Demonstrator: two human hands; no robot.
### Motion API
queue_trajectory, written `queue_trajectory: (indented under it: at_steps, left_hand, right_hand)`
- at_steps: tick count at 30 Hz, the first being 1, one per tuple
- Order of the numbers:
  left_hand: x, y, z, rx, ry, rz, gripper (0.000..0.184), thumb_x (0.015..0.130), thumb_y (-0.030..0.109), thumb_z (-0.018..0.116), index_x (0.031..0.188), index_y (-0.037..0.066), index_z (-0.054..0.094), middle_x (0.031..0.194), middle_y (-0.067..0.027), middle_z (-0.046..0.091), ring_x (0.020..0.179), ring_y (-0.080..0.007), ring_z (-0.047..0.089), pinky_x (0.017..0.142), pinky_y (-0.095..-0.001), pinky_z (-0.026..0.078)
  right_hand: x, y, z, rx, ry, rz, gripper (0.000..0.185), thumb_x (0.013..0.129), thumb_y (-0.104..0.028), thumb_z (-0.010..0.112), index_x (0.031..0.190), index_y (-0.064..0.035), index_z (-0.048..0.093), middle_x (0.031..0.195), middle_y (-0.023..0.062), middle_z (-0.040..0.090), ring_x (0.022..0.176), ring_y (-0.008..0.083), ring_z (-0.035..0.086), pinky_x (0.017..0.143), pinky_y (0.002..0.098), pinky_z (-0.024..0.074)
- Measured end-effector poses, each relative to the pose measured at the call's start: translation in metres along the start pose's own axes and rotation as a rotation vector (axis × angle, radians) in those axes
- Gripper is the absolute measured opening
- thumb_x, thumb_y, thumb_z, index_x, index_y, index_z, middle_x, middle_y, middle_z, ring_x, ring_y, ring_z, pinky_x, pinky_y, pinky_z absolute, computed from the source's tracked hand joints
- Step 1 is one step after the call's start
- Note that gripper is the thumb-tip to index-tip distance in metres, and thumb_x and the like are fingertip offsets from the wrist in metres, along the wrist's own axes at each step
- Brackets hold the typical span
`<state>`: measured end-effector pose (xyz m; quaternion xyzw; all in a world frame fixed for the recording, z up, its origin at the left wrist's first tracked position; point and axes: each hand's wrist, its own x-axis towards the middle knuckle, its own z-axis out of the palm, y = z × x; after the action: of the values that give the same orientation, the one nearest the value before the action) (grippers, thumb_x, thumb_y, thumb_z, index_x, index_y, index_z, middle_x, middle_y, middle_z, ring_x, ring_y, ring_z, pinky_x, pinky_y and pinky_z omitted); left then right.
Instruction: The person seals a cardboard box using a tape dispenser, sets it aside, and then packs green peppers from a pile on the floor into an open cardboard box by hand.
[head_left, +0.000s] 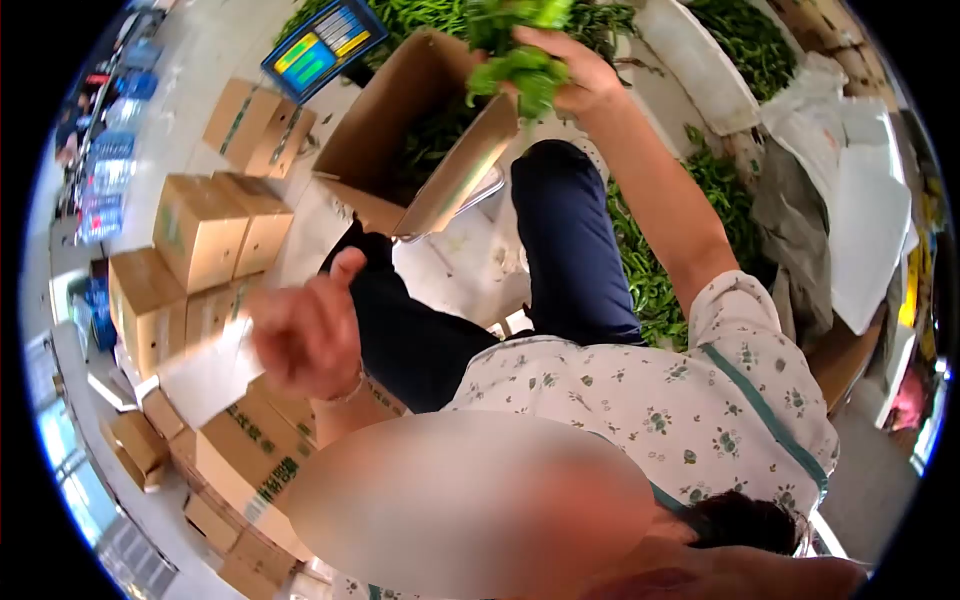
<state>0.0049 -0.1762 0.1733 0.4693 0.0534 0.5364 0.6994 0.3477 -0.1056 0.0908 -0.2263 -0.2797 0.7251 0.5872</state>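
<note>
My right hand (580, 75) is closed around a bunch of green peppers (530, 85), held above the right edge of a cardboard box (455, 185). Inside this box, more green peppers (430, 140) lie in shadow. The box stands tilted in view in front of my knees, on what looks like a metal-edged stand. My left hand (305, 335) is raised to the left of my lap, somewhat blurred. Its thumb stands apart from loosely bent fingers, and I see nothing in it.
A blue-framed display (325, 50) stands behind the box. Cardboard boxes (200, 230) are stacked on the left, with further cartons (255, 450) near my left arm. Loose peppers (650, 280) are heaped to my right, beside a white foam box (695, 60) and plastic sheeting (800, 190).
</note>
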Motion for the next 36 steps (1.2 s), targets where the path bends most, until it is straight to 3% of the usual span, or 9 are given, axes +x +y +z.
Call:
queue_trajectory:
  at_steps: [4,6,8,11,13,15,25,32,36]
  left_hand:
    - [0.023,0.055,0.064,-0.459,-0.48,0.135,0.034,0.092,0.025,0.046,0.067,0.009,0.063,0.047,0.0001,0.048,0.046,-0.0126,0.052,0.071,-0.0429,0.038]
    - [0.017,0.07,0.066,-0.584,-0.558,0.234,0.023,0.084,0.013,0.054,0.068,0.004,0.068,0.045,-0.0032,0.05,0.041,-0.0109,0.051,0.049,-0.0197,0.038]
    - [0.042,0.064,0.084,-0.681,-0.682,0.122,0.021,0.086,0.014,0.053,0.071,0.004,0.066,0.049,-0.0007,0.049,0.047,-0.0106,0.048,0.059,-0.0259,0.046]
    - [0.06,0.051,0.101,-0.778,-0.765,0.033,0.016,0.084,0.01,0.052,0.074,0.005,0.063,0.052,0.0022,0.046,0.05,-0.0091,0.044,0.07,-0.0331,0.054]
    - [0.056,0.045,0.104,-0.751,-0.688,0.027,0.012,0.078,0.001,0.053,0.072,0.006,0.062,0.049,0.0028,0.043,0.046,-0.0075,0.042,0.072,-0.0357,0.056]
    - [0.062,0.036,0.101,-0.74,-0.682,-0.039,0.013,0.075,-0.003,0.054,0.071,0.006,0.061,0.048,0.0028,0.042,0.045,-0.0072,0.042,0.071,-0.0383,0.057]
    - [0.119,-0.082,0.137,-1.006,-0.679,-0.419,0.012,0.073,0.0,0.054,0.063,0.006,0.057,0.048,0.0038,0.035,0.041,-0.0077,0.036,0.056,-0.0397,0.055]
    - [0.143,-0.129,0.14,-1.075,-0.558,-0.594,0.022,0.084,0.015,0.057,0.067,0.006,0.067,0.046,-0.0009,0.046,0.038,-0.0105,0.046,0.051,-0.0302,0.049]
    - [0.157,-0.138,0.072,-0.218,0.006,-0.527,0.035,0.091,0.033,0.051,0.068,0.007,0.056,0.056,-0.0012,0.049,0.056,-0.016,0.051,0.08,-0.0443,0.042]
  right_hand:
    - [0.051,0.042,0.051,-0.05,0.437,0.229,0.034,0.082,-0.018,0.068,0.11,-0.0057,0.054,0.111,0.011,0.058,0.101,0.0276,0.059,0.086,0.0564,0.0499]
    - [0.07,0.065,0.041,-0.068,0.521,0.301,0.05,0.083,-0.019,0.066,0.127,-0.0161,0.044,0.138,0.0101,0.034,0.122,0.038,0.038,0.084,0.0643,0.0466]
    - [0.064,0.06,0.041,-0.189,0.489,0.268,0.061,0.084,-0.018,0.065,0.137,-0.0242,0.035,0.149,0.0046,0.004,0.133,0.0441,0.014,0.085,0.0692,0.0423]
    - [0.043,0.018,0.037,-0.173,0.532,0.318,0.06,0.085,-0.023,0.062,0.134,-0.0006,0.036,0.129,0.0158,0.046,0.112,0.0303,0.051,0.086,0.0423,0.0479]
    - [0.011,-0.001,-0.04,-0.2,-0.395,-0.017,0.065,0.087,-0.029,0.059,0.138,-0.0025,0.028,0.136,0.0171,0.038,0.124,0.0334,0.04,0.095,0.0517,0.0405]
    - [-0.038,-0.031,-0.02,-0.29,0.287,-0.067,0.058,0.089,-0.035,0.055,0.133,-0.0031,0.037,0.131,0.0165,0.044,0.118,0.0308,0.046,0.093,0.052,0.0404]
    - [-0.271,0.024,-0.262,-0.217,1.419,0.06,0.041,0.09,-0.019,0.056,0.124,0.0,0.047,0.096,0.0109,0.06,0.075,0.0188,0.061,0.059,0.0292,0.0538]
    - [-0.267,0.074,-0.327,-0.834,1.39,0.438,0.035,0.089,-0.022,0.059,0.12,-0.0057,0.053,0.096,0.0116,0.06,0.077,0.0214,0.058,0.057,0.0393,0.0452]
    - [-0.25,0.118,-0.415,-1.405,1.251,0.62,0.035,0.082,-0.038,0.064,0.106,-0.013,0.061,0.1,0.011,0.062,0.089,0.0307,0.06,0.071,0.0476,0.0479]
